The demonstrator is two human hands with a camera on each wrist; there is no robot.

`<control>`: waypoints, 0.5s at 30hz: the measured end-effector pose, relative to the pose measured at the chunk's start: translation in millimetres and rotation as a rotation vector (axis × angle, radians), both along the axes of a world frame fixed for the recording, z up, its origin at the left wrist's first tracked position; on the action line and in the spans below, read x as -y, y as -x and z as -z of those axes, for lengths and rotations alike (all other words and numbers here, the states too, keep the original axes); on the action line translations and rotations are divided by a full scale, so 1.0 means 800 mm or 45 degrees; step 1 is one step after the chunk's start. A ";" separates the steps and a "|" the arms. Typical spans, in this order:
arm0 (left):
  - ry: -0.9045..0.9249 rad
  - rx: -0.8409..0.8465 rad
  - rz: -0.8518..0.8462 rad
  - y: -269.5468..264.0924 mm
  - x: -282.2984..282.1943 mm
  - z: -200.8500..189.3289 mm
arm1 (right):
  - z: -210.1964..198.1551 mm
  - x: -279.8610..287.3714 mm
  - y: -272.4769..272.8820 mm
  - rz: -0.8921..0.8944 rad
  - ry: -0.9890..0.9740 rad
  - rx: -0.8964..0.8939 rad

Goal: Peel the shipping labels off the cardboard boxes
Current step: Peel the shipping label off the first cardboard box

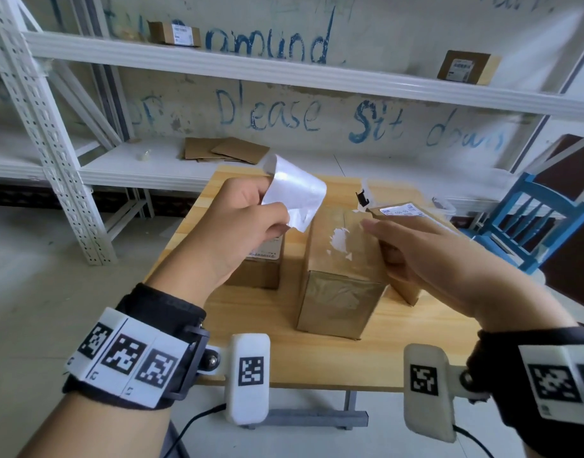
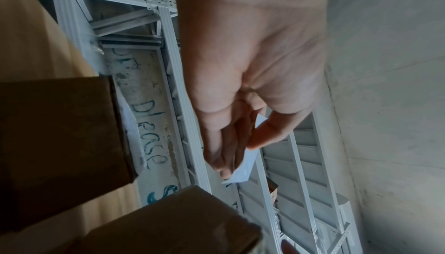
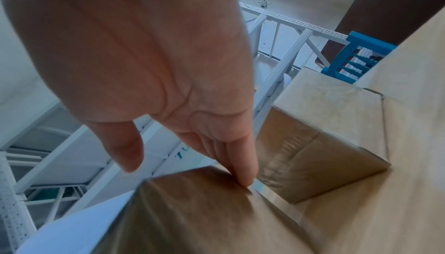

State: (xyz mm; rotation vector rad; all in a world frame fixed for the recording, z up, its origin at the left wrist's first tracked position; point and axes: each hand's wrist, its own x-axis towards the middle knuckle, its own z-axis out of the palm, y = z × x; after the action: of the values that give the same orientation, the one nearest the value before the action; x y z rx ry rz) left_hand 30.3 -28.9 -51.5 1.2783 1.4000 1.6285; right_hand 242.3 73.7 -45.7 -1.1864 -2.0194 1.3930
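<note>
My left hand [image 1: 274,209] is raised over the table and pinches a peeled, curled white shipping label [image 1: 295,193] between thumb and fingers; the left wrist view shows the same pinch [image 2: 240,155] on the label [image 2: 243,165]. Below it the middle cardboard box [image 1: 343,276] has white label scraps [image 1: 340,239] stuck to its top. My right hand [image 1: 379,246] lies with straight fingers on that box's right top edge, fingertips [image 3: 245,180] touching the box [image 3: 204,210]. The right box [image 1: 406,289] carries a label [image 1: 399,209]. A left box [image 1: 257,272] sits partly hidden under my left hand.
The boxes stand on a small wooden table [image 1: 317,358]. White metal shelving [image 1: 69,180] runs behind it with flattened cardboard [image 1: 227,150] and two small labelled boxes [image 1: 175,33] on it. A blue chair [image 1: 528,219] stands at the right. A torn label scrap [image 1: 363,196] lies behind the boxes.
</note>
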 end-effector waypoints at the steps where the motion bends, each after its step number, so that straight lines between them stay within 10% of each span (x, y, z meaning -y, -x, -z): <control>1: -0.010 -0.026 0.000 -0.001 0.001 -0.001 | -0.003 -0.002 -0.003 -0.012 -0.047 -0.008; 15: -0.292 0.005 0.081 -0.024 -0.003 -0.003 | -0.042 0.028 -0.006 -0.077 -0.099 -0.443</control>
State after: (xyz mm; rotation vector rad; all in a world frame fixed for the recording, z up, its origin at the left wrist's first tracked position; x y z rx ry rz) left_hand 49.3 -26.8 -49.0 1.4317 1.1829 1.7865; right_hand 247.1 51.3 -12.0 -0.7918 -1.8557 1.4221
